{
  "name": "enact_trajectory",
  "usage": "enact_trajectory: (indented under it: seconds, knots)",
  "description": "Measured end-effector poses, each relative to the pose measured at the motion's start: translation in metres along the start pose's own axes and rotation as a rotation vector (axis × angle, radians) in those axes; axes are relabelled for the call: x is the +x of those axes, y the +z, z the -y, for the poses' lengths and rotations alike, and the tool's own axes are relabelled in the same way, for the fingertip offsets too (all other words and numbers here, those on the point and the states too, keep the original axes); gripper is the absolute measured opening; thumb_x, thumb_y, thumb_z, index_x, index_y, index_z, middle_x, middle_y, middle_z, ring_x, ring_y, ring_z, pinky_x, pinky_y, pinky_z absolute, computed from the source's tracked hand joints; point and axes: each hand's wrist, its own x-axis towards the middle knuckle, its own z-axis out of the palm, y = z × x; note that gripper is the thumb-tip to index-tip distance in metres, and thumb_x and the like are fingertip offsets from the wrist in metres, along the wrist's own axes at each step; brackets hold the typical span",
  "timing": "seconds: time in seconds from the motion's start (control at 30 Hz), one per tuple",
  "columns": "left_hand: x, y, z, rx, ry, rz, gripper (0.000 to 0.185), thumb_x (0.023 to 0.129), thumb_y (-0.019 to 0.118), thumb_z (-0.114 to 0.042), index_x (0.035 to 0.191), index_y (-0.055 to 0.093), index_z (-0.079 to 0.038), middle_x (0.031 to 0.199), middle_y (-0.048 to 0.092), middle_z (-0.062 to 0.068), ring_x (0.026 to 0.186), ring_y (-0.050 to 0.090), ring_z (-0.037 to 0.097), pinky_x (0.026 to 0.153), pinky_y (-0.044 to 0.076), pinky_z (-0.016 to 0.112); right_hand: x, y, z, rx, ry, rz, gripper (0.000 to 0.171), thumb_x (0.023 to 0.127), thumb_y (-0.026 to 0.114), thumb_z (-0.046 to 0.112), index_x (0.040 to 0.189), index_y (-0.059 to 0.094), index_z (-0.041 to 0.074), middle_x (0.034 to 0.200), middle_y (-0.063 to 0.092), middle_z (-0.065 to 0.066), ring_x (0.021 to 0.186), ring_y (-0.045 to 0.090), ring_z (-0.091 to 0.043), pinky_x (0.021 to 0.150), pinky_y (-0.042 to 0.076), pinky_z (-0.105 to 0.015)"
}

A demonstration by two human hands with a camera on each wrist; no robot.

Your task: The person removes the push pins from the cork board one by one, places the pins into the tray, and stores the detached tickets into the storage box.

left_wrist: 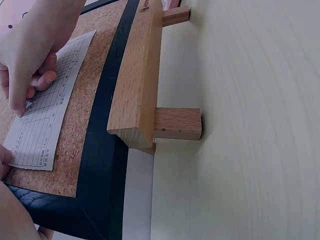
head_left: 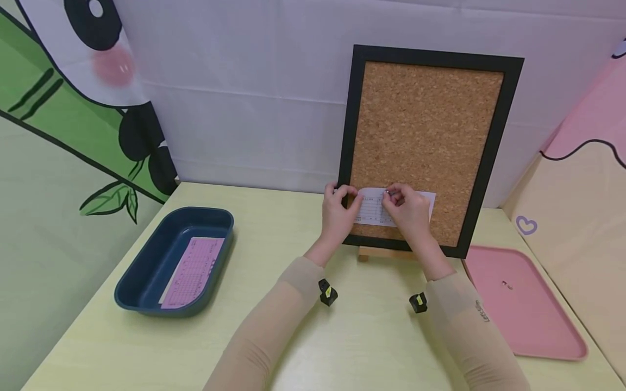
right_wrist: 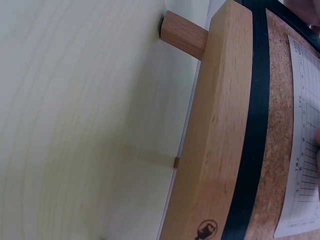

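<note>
A black-framed cork board [head_left: 430,119] stands on a wooden easel ledge [left_wrist: 137,75] at the back of the table. A white printed paper slip [head_left: 373,209] lies flat against the board's lower part. My left hand [head_left: 347,194] holds the slip's left end against the cork by the frame's left edge. My right hand [head_left: 392,195] has its fingers curled and pinches a small pin [head_left: 388,191] at the slip's upper middle. In the left wrist view the right hand [left_wrist: 25,60] presses its fingertips onto the slip [left_wrist: 45,125]. The right wrist view shows the slip [right_wrist: 305,150] beside the ledge [right_wrist: 215,125].
A dark blue tray [head_left: 142,271] holding a pink printed sheet [head_left: 193,271] sits at the left of the pale yellow table [head_left: 367,336]. A flat pink tray [head_left: 533,326] with a tiny pin [head_left: 507,284] lies at the right. Fabric walls close the back and sides.
</note>
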Motion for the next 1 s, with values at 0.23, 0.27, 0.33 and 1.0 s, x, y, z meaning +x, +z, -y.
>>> enact_trajectory:
  seconds: [0.23,0.27,0.33,1.0]
  knots:
    - [0.0002,0.0009,0.0,0.004,-0.008,0.002,0.011,0.09,0.065,-0.022,0.091,0.064,-0.012,0.118,0.046,0.012,0.109,0.049,0.024,0.097,0.043,0.038,0.0008,0.0015,-0.0005,-0.016,-0.023,-0.008,0.008,0.077,0.069,0.001,0.082,0.065,-0.004,0.062,0.063,-0.012,0.051,0.058,-0.019,0.05,0.045,-0.02]
    - [0.0004,0.001,0.0001,0.004,-0.009,0.002,0.011,0.09,0.065,-0.022,0.091,0.064,-0.011,0.119,0.046,0.012,0.109,0.048,0.025,0.097,0.043,0.038,0.0007,0.0018,-0.0005,-0.021,-0.025,-0.008,0.008,0.077,0.069,0.0,0.082,0.065,-0.004,0.062,0.063,-0.012,0.051,0.058,-0.019,0.05,0.046,-0.022]
    - [0.0004,0.0012,0.0002,0.005,-0.012,0.006,0.01,0.09,0.065,-0.021,0.091,0.064,-0.011,0.12,0.046,0.013,0.111,0.048,0.025,0.097,0.043,0.039,0.0003,0.0023,-0.0006,-0.028,-0.025,-0.008,0.008,0.077,0.069,0.0,0.083,0.064,-0.005,0.062,0.063,-0.013,0.051,0.058,-0.02,0.049,0.047,-0.027]
    - [0.0002,0.0008,0.0009,0.011,-0.003,0.007,0.01,0.09,0.064,-0.022,0.091,0.063,-0.012,0.116,0.046,0.01,0.11,0.048,0.024,0.095,0.044,0.037,0.0007,0.0035,-0.001,-0.025,-0.053,-0.022,0.009,0.077,0.068,0.0,0.083,0.064,-0.006,0.062,0.063,-0.013,0.051,0.059,-0.02,0.048,0.049,-0.032]
